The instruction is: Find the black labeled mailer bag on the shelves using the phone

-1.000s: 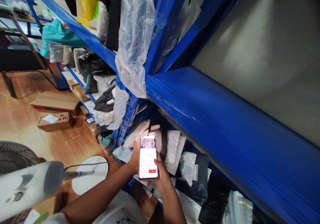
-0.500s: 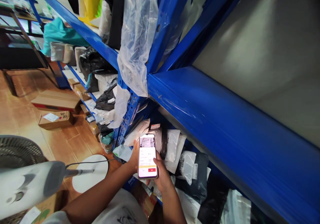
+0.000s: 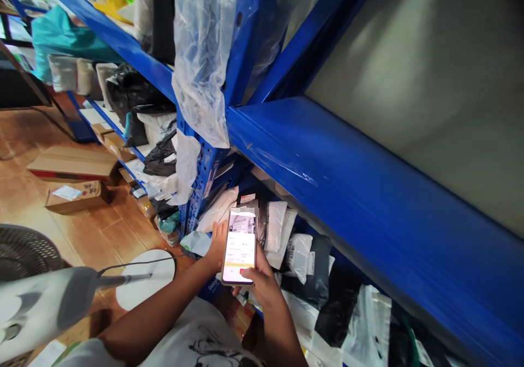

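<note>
My right hand is wrapped around a smartphone from the right, its thumb lying over the red button low on the lit screen. The screen has a picture of a barcode label at its top. Just left of the phone and partly behind it is my left hand, its visible fingers stretched out and apart near a pale parcel bag. Whether those fingertips touch the parcel I cannot tell. Beyond the phone, white parcel bags and a dark parcel bag stand in a row on the low shelf.
A thick blue shelf beam runs across above the parcels. Clear plastic wrap hangs over the upright. At left, a fan, its round white base and cardboard boxes stand on the floor.
The view has shifted, so the shelf appears further left. My right thumb has moved down onto the red button. More of my left fingers show, apart from each other, beside the phone.
</note>
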Demonstrator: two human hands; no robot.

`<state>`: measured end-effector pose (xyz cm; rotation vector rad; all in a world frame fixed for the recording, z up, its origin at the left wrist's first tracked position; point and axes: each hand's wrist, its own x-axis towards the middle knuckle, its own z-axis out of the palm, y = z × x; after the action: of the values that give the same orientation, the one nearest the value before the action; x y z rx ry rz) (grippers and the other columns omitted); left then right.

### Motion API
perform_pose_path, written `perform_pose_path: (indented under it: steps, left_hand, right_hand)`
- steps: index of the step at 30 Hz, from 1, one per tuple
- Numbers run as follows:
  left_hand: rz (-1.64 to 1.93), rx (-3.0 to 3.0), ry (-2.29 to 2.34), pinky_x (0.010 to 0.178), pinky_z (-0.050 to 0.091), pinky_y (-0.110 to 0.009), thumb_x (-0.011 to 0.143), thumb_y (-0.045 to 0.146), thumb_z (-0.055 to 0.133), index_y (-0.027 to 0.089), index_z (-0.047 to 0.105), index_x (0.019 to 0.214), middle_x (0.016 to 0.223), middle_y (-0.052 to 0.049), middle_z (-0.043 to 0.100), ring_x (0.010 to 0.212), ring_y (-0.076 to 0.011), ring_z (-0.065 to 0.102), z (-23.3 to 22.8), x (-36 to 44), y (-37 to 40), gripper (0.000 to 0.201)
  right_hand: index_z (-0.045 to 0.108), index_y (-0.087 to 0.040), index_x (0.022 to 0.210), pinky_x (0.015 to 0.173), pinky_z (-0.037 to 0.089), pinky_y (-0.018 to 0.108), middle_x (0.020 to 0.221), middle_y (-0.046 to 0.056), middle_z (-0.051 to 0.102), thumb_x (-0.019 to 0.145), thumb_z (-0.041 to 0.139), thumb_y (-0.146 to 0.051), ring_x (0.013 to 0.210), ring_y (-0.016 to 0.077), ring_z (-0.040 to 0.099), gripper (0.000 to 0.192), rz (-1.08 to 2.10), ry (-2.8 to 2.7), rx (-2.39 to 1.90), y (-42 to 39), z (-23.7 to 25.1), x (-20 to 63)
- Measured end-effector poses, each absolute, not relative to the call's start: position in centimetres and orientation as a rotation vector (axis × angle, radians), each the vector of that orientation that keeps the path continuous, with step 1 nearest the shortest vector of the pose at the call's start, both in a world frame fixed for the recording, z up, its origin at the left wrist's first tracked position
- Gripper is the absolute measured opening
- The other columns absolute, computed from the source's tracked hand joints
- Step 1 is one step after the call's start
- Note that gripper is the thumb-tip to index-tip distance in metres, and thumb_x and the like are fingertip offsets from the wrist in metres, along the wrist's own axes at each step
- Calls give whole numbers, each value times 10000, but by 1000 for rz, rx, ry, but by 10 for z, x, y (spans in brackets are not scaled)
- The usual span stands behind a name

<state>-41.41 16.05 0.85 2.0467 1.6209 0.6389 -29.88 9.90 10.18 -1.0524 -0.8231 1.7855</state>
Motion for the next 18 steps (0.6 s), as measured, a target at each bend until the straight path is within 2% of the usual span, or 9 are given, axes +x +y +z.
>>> perform_pose_path:
  steps: [2, 6, 8, 13, 18]
  left_hand:
    - [598, 2108, 1575, 1154, 125, -564, 760, 310, 625, 111, 556, 1308, 1319, -199, 537, 1276, -372, 395, 13, -414, 159, 587]
    - [555, 2121, 1583, 1141, 120, -618, 825, 317, 559, 99, 504, 1362, 1306, -226, 518, 1312, -393, 357, 15, -413, 158, 582]
    - [549, 2132, 1570, 1132, 119, -641, 830, 358, 564, 138, 510, 1366, 1306, -224, 499, 1329, -406, 334, 15, -413, 158, 582]
    - [568, 2122, 1552, 1137, 89, -643, 750, 393, 685, 337, 621, 1252, 1306, -149, 472, 1358, -410, 300, 20, -414, 157, 510]
    - [565, 2088, 1555, 1139, 102, -647, 709, 424, 755, 368, 619, 1246, 1261, -116, 517, 1363, -398, 303, 22, -415, 156, 557]
  right_hand:
    - [299, -283, 1465, 367, 480, 197, 1066, 72, 737, 641, 641, -126, 725, 232, 716, 906, 1768, -824, -1058, 97, 100, -297]
    - [285, -282, 1477, 343, 456, 196, 1045, 71, 746, 616, 651, -136, 708, 235, 712, 948, 1702, -760, -1077, 91, 93, -293]
    - [298, -287, 1475, 337, 462, 220, 1041, 67, 749, 607, 668, -160, 703, 248, 710, 952, 1623, -711, -1106, 89, 91, -290]
    - [315, -335, 1464, 423, 506, 257, 977, 35, 765, 611, 726, -206, 761, 259, 716, 955, 1388, -631, -1207, 88, 99, -277]
    - [222, -314, 1494, 435, 485, 243, 1062, 74, 747, 632, 724, -185, 870, 294, 723, 1005, 1376, -629, -1195, 90, 103, -260]
